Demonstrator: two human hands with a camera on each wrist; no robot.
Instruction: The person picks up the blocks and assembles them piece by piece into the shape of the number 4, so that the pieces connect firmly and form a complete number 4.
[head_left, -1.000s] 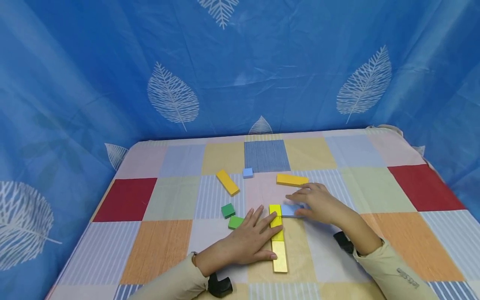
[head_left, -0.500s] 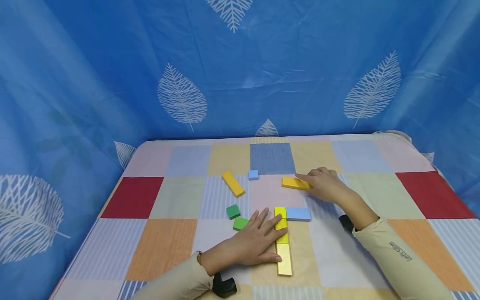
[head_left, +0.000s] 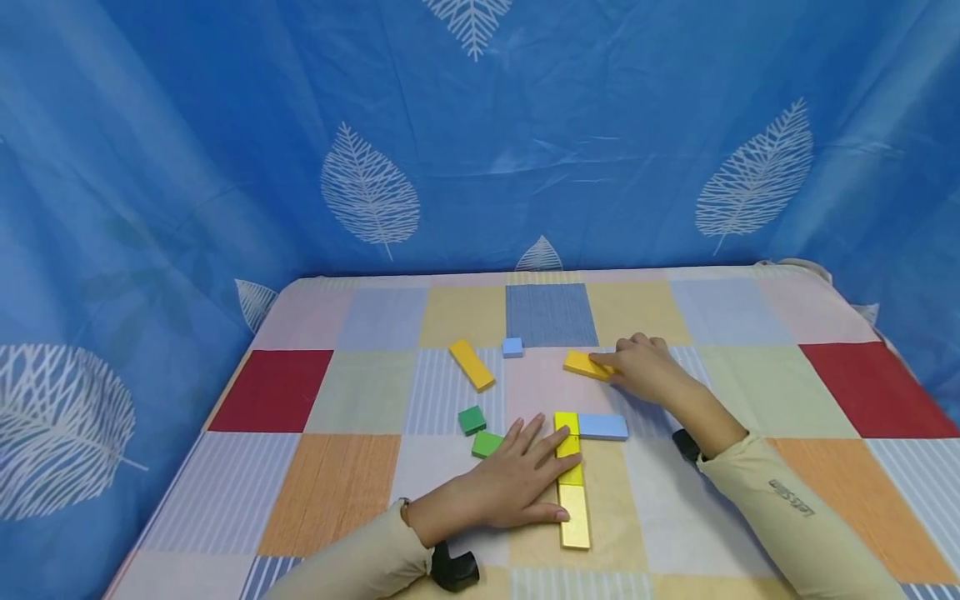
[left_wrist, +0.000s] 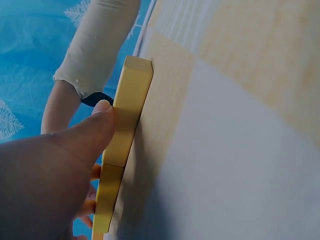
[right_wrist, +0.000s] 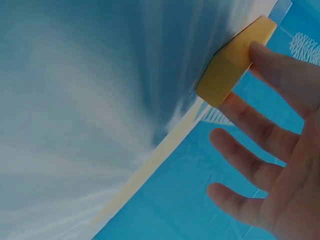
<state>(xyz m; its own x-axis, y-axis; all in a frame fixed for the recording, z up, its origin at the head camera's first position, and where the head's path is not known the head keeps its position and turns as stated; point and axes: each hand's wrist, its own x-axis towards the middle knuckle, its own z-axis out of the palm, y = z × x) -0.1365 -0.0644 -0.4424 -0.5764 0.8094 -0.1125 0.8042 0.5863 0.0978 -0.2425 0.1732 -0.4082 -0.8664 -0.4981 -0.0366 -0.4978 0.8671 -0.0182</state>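
My left hand [head_left: 510, 487] rests with spread fingers on a column of yellow blocks; a bright yellow block [head_left: 566, 422] tops it and a pale gold block [head_left: 575, 521] forms its near end. In the left wrist view the thumb touches the side of the gold block [left_wrist: 129, 107]. Against the column's far end, on the right, lies a long light blue block [head_left: 603, 427]. Farther back, my right hand [head_left: 648, 371] pinches an orange-yellow block [head_left: 581, 363] between thumb and index finger. The right wrist view shows this block [right_wrist: 235, 62] with the other fingers held away from it.
Left of the column lie a dark green block [head_left: 472, 420] and a light green block [head_left: 486, 444]. Another orange-yellow block [head_left: 472, 365] slants farther back, near a small blue block [head_left: 512, 347]. A patchwork cloth [head_left: 360, 392] covers the table, with a blue curtain [head_left: 570, 167] behind.
My right hand has moved from beside the long light blue block back to the orange-yellow block, which has turned slightly. The left hand stays on the column. The head view has shifted a little.
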